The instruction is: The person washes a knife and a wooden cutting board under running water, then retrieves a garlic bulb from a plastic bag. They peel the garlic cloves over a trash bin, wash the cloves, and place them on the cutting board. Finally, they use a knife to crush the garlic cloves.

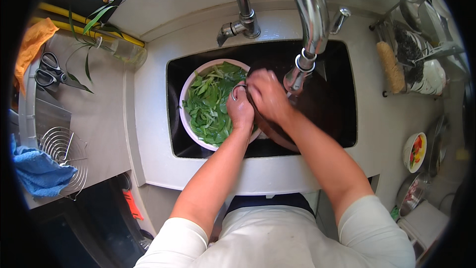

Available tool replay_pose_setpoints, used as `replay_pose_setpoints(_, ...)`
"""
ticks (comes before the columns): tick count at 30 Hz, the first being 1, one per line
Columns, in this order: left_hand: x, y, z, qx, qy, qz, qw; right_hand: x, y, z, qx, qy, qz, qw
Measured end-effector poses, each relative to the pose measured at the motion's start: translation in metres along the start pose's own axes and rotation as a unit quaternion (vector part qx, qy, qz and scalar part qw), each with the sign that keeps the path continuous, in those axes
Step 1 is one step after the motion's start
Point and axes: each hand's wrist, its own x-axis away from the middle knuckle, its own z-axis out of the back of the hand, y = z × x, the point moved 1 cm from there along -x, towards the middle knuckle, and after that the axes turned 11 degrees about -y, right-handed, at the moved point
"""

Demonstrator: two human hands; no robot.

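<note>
A dark, wide wok (275, 134) stands tilted in the black sink (342, 56). My left hand (240, 109) grips its left rim, with a thin metal loop handle (235, 90) at the thumb and fingers. Motion blurs my right hand (267, 93), which is at the wok's rim just beside the left one; whether its fingers hold anything is hidden. To the left, a white basin (185, 119) full of cut green leafy vegetables (208, 104) sits in the sink, partly behind my left hand. The chrome spout (297, 74) hangs over the wok, right of my right hand.
A smaller chrome tap (240, 26) rises behind the sink. Scissors (52, 70), a wire rack (61, 149) and a blue cloth (41, 171) lie left. At right are a utensil rack (412, 59), a white bowl (409, 160) of cut peppers and a metal bowl (405, 190).
</note>
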Motion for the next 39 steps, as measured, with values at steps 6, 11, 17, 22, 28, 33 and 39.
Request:
replay_pose_setpoints(6,0.004,0.001,-0.003,-0.009,0.016,-0.024,1.0,0.026,-0.03,0.031,-0.051,-0.056,-0.003,0.997)
replay_pose_setpoints(11,0.007,0.011,-0.017,0.013,-0.02,-0.014,1.0,-0.035,0.057,0.014,0.044,-0.004,-0.051,0.998)
replay_pose_setpoints(17,0.005,0.007,-0.007,0.018,0.013,-0.004,1.0,0.02,-0.03,0.027,-0.037,-0.053,0.031,0.997)
replay_pose_setpoints(22,0.009,0.011,-0.011,0.012,0.005,-0.02,1.0,-0.023,0.017,0.013,-0.035,-0.037,0.05,0.997)
replay_pose_setpoints(28,0.003,0.011,-0.008,-0.034,-0.019,-0.028,0.999,-0.036,0.042,-0.003,0.044,0.012,-0.052,0.998)
replay_pose_setpoints(33,0.001,-0.002,-0.007,-0.004,0.021,-0.036,0.999,0.024,-0.033,0.025,-0.041,-0.036,0.017,0.998)
replay_pose_setpoints(39,0.005,0.004,-0.009,-0.018,-0.006,-0.05,0.999,-0.029,0.046,0.017,0.024,-0.032,-0.041,0.998)
